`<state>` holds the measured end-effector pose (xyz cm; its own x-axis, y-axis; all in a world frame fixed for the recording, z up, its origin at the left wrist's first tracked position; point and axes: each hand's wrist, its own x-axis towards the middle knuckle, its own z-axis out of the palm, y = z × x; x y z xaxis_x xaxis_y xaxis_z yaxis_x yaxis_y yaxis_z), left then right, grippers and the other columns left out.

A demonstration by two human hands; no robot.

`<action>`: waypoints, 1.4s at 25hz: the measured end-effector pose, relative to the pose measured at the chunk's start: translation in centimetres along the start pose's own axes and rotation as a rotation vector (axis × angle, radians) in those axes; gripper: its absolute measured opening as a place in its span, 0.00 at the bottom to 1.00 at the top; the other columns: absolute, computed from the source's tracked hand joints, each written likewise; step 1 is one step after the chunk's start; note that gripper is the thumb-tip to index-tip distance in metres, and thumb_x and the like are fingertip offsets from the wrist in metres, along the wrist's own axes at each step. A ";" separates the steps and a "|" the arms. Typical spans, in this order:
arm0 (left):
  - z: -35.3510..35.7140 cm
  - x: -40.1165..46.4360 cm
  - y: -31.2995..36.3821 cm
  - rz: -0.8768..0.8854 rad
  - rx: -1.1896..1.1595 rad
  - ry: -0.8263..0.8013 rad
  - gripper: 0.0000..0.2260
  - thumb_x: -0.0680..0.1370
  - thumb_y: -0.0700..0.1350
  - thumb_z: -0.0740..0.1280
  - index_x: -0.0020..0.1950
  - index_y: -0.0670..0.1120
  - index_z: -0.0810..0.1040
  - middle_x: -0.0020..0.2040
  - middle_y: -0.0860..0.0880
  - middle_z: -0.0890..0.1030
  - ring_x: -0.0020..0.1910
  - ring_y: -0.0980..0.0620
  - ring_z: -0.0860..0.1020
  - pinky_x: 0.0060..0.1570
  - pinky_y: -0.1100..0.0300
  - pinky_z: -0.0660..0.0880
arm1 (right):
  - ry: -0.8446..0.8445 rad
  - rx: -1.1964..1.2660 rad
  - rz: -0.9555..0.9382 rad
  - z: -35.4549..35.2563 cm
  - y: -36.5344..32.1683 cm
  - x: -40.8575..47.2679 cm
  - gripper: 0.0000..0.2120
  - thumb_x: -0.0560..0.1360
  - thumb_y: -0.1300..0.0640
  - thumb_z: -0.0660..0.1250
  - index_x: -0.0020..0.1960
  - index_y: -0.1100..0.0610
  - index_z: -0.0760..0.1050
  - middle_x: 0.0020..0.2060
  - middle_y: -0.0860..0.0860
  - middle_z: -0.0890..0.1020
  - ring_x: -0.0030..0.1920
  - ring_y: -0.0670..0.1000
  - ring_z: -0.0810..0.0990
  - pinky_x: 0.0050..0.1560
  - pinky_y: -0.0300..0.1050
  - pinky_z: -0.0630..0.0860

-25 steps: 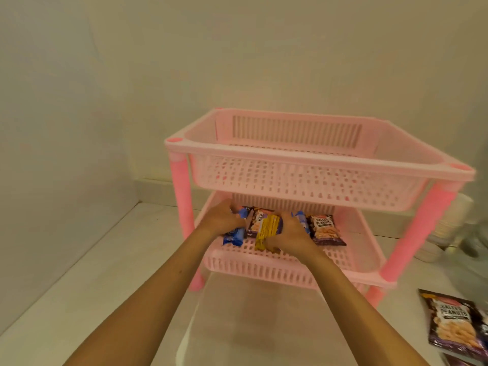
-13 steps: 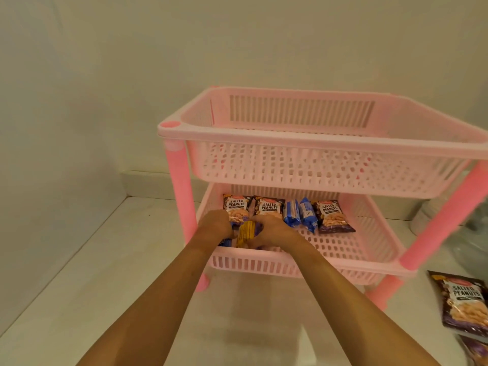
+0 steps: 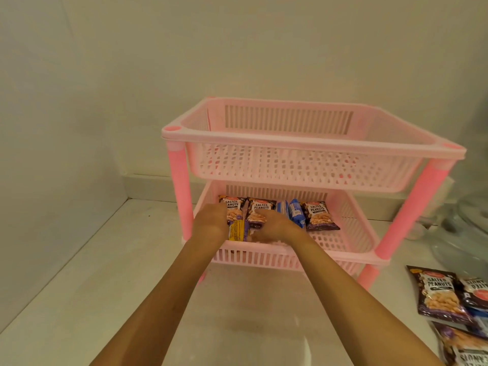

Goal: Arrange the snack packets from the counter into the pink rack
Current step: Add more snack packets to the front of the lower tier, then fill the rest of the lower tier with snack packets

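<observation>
The pink rack [image 3: 311,143] stands on the white counter; its upper basket holds nothing I can see. In the lower basket [image 3: 351,249] lie three dark salted-peanut packets [image 3: 318,216] and two blue packets [image 3: 293,211] in a row. Both my hands reach into the lower basket's front left. My left hand [image 3: 210,223] and my right hand [image 3: 273,224] flank a yellow packet [image 3: 237,230] and touch it from either side. Whether either hand grips it is unclear. My fingers partly cover the two left peanut packets [image 3: 260,207].
More peanut packets [image 3: 439,291] lie in a loose pile on the counter at the right edge. Clear glassware [image 3: 464,228] stands right of the rack. Walls close in behind and to the left.
My hands have shifted the yellow packet slightly left inside the lower basket and now rest lower on it. The camera has moved, so the rack sits lower in view.
</observation>
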<state>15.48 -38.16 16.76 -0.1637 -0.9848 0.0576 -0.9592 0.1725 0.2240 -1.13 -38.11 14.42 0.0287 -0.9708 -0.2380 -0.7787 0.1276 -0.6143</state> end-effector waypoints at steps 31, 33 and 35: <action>18.9 -20.2 27.2 0.159 -0.565 -0.310 0.18 0.80 0.54 0.57 0.61 0.43 0.75 0.51 0.48 0.78 0.47 0.50 0.77 0.46 0.56 0.73 | 0.654 -0.057 0.113 0.8 26.5 -28.5 0.25 0.75 0.45 0.53 0.67 0.57 0.70 0.63 0.55 0.74 0.64 0.56 0.72 0.63 0.49 0.70; 19.2 -19.9 29.6 0.131 -0.514 -0.351 0.25 0.77 0.62 0.57 0.62 0.43 0.72 0.51 0.47 0.78 0.46 0.48 0.78 0.45 0.55 0.76 | 0.782 -0.019 0.068 -1.7 26.9 -29.6 0.18 0.76 0.53 0.59 0.63 0.58 0.72 0.58 0.54 0.76 0.58 0.52 0.74 0.57 0.43 0.73; 19.9 -19.7 31.7 0.084 -0.405 -0.411 0.35 0.72 0.69 0.59 0.67 0.43 0.65 0.59 0.43 0.74 0.55 0.43 0.77 0.47 0.54 0.75 | 0.755 -0.083 0.116 -4.5 28.0 -30.2 0.16 0.76 0.58 0.61 0.63 0.60 0.71 0.59 0.56 0.74 0.55 0.53 0.76 0.52 0.40 0.73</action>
<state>-16.25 -13.70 3.40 -0.3889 -0.8800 -0.2728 -0.7875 0.1638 0.5942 -26.60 -6.10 7.77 -0.4687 -0.8313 0.2988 -0.7957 0.2504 -0.5515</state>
